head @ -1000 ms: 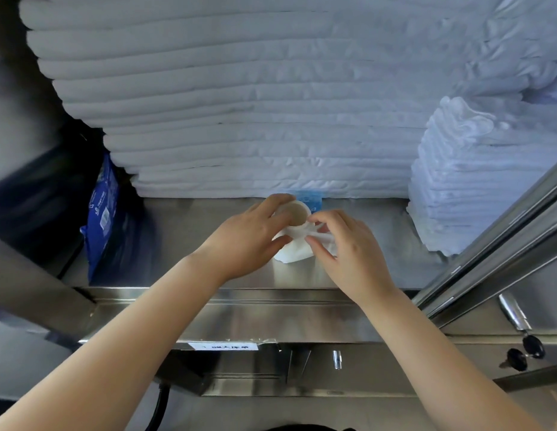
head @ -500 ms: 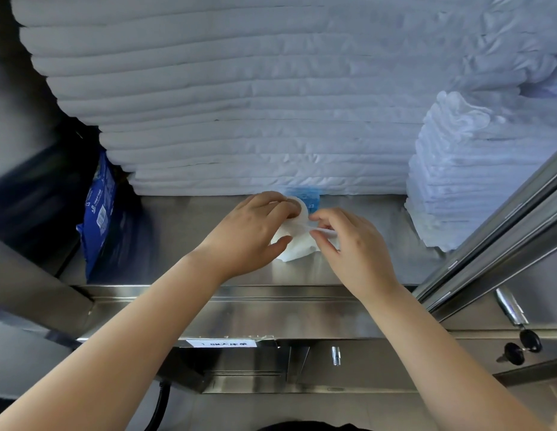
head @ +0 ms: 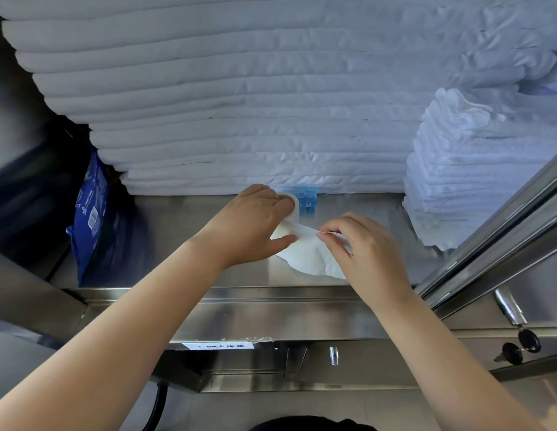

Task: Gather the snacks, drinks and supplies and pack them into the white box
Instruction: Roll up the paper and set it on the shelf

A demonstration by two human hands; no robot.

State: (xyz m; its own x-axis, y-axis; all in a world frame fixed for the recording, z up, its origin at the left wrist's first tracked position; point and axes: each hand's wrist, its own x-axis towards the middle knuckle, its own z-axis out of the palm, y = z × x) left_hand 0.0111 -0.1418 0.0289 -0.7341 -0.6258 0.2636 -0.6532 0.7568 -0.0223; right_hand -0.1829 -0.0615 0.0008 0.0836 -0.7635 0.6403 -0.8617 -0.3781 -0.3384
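Our left hand (head: pixel 249 225) curls round the white paper roll (head: pixel 292 201), which seems to stand on end on the steel shelf (head: pixel 184 231). Its loose sheet (head: pixel 308 256) trails right and near to our right hand (head: pixel 364 244), thumb and forefinger pinching its edge.

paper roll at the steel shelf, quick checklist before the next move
1. The left hand grips the paper roll: ok.
2. The right hand pinches the edge of the loose sheet: ok.
3. The loose sheet is separated from the paper roll: not ok, it looks joined.
4. The loose sheet lies apart from the blue packet: ok.
5. The white box is within reach: cannot tell, it is not in view.
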